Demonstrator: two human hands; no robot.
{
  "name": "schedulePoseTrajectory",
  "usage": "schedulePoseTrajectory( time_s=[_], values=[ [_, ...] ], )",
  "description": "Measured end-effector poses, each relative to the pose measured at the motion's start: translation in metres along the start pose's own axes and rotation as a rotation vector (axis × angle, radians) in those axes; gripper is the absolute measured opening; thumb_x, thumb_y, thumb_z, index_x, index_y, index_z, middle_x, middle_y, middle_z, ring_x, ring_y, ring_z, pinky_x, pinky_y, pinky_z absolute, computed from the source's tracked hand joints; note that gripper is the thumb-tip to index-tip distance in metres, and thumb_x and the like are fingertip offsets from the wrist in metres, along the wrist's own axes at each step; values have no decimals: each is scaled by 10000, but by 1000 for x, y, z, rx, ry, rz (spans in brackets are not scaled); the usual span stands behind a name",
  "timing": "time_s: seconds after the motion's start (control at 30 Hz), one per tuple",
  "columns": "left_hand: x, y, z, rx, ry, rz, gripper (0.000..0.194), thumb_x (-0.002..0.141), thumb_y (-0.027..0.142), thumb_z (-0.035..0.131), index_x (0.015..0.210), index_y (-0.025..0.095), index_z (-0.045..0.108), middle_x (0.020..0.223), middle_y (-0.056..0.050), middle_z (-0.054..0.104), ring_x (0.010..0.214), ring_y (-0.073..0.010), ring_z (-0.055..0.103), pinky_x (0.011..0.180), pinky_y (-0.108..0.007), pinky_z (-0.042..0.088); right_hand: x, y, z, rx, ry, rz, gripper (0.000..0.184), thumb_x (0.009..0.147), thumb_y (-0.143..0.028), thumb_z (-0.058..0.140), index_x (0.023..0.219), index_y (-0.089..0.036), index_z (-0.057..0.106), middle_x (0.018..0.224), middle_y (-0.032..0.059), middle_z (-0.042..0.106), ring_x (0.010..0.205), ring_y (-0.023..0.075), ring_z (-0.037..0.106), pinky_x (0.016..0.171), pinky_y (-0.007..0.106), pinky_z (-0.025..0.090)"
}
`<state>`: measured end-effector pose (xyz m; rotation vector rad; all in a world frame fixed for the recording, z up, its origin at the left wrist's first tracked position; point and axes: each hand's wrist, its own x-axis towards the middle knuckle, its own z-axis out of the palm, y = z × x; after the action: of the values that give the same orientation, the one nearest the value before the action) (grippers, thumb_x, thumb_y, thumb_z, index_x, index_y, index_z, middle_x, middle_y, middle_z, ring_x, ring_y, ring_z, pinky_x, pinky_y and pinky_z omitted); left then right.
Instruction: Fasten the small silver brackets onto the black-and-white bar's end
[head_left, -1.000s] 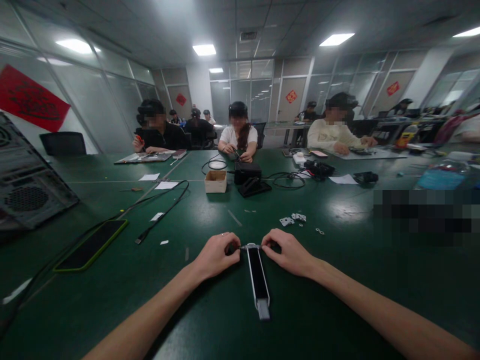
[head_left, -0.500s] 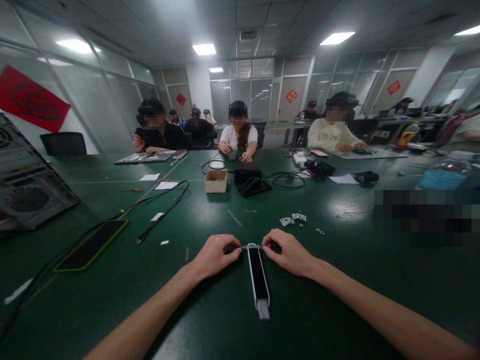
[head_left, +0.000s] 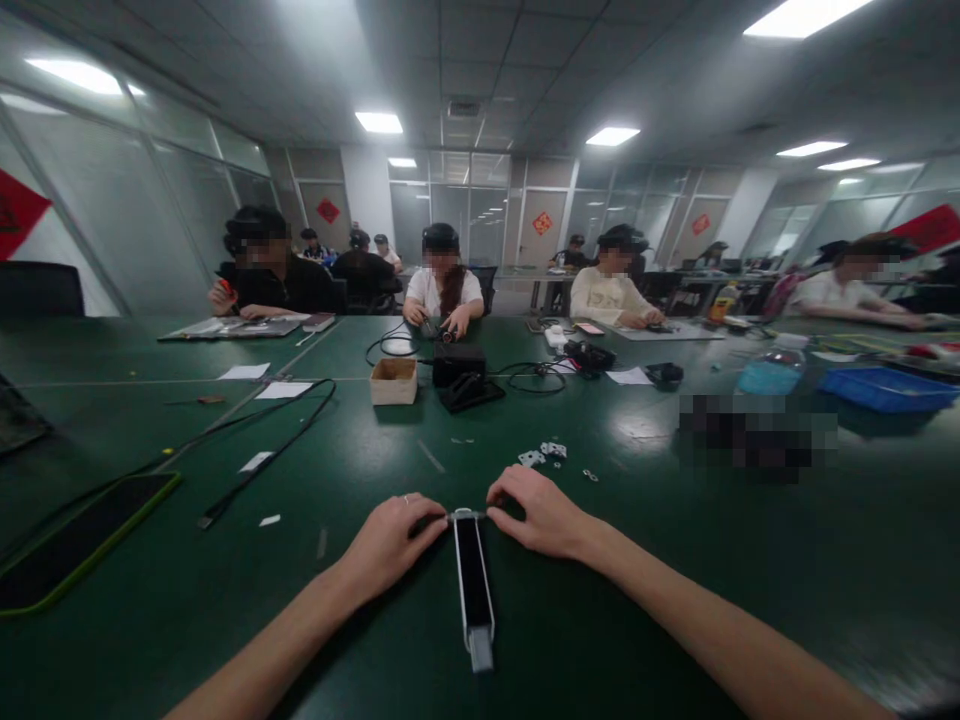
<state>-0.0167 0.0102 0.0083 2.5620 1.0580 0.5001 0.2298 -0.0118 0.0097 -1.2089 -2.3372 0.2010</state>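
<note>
Two bare hands are working over the green bench: the left hand is pinching one end of a thin grey piece between thumb and fingertips, and the right hand is pinching at its other end. That one piece is lying across the far end of a single slim device, dark-faced and white-edged, which is resting on the bench between the two forearms, its one grey tab pointing back toward the wearer. Just beyond the right hand, a little cluster of white parts is lying loose; I am making out at least two larger ones, but the overlap is blurring the count. Over on the left, one dark phone with a green edge is lying near one black cable, and two small white slips are sitting on either side of that cable. Farther out, one open cardboard box is standing just beside one black box. Toward the right, one bottle is standing near one blue tray. Across the bench, three people are sitting in a row, each bending over things of their own.
</note>
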Motion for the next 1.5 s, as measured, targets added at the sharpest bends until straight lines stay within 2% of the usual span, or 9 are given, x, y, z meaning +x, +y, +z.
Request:
schedulePoseTrajectory(
  time_s=[0.2, 0.4, 0.6, 0.73, 0.83, 0.93, 1.13, 1.33, 1.5],
  values=[
    [-2, 0, -5, 7, 17, -27, 276, 909, 359, 442, 1045, 206, 627, 990, -42, 657, 868, -199, 600, 785, -339, 469, -6, 60, -32, -279, 128, 162, 162, 872, -221, 497, 974, -150, 600, 950, 81, 613, 883, 198, 539, 806, 365, 430],
    [-3, 1, -5, 14, 62, -40, 287, 907, 375, 434, 1039, 207, 626, 975, -40, 658, 844, -195, 591, 777, -337, 468, -13, 83, -29, -328, 32, 151, 175, 857, -211, 527, 997, -188, 631, 994, 73, 600, 907, 200, 531, 792, 351, 429],
    [-2, -5, -1, 2, 175, -17, 270, 917, 364, 435, 1042, 207, 615, 943, -36, 641, 807, -178, 584, 741, -306, 461, -5, 62, -19, -391, 146, 17, 127, 874, -148, 519, 930, -155, 633, 932, 89, 604, 832, 192, 520, 713, 320, 423],
    [-4, 0, -2, -94, 261, 26, 252, 913, 346, 451, 1076, 202, 578, 899, -27, 631, 733, -155, 573, 701, -286, 464, -3, 24, -14, -388, 294, -268, 180, 901, -111, 456, 969, -152, 617, 905, 86, 612, 810, 173, 519, 692, 299, 403],
    [-6, 11, -2, -214, 242, 89, 284, 890, 319, 488, 1141, 197, 541, 899, -23, 649, 729, -148, 584, 689, -269, 473, -3, -10, -5, -365, 336, -523, 204, 913, -93, 429, 974, -159, 613, 876, 63, 623, 808, 153, 527, 697, 284, 394],
    [-7, 23, 0, -306, 204, 111, 245, 872, 296, 506, 1073, 187, 593, 858, -24, 667, 703, -142, 591, 673, -254, 476, -3, -29, 4, -335, 347, -627, 169, 922, -127, 451, 962, -162, 612, 873, 48, 632, 808, 138, 539, 709, 277, 391],
    [-2, 20, 0, -423, 298, -99, 240, 827, 364, 554, 942, 177, 652, 741, -9, 643, 634, -142, 583, 593, -238, 468, -2, -18, 6, -243, 382, -426, 160, 908, -181, 489, 1013, -140, 602, 877, 72, 628, 775, 151, 534, 678, 283, 399],
    [1, 2, -6, -318, 287, -250, 235, 775, 366, 568, 877, 183, 676, 725, -5, 668, 604, -156, 616, 581, -250, 475, -4, -2, 5, -153, 121, -161, 94, 853, -191, 533, 886, -150, 610, 873, 61, 622, 797, 162, 531, 701, 297, 408],
    [0, 4, -9, -263, 209, -280, 236, 783, 354, 547, 873, 184, 683, 691, -2, 683, 617, -168, 636, 612, -259, 486, -4, -1, 9, -128, 0, -106, 90, 851, -190, 524, 877, -160, 605, 872, 51, 612, 783, 157, 529, 696, 292, 414]
  ],
)
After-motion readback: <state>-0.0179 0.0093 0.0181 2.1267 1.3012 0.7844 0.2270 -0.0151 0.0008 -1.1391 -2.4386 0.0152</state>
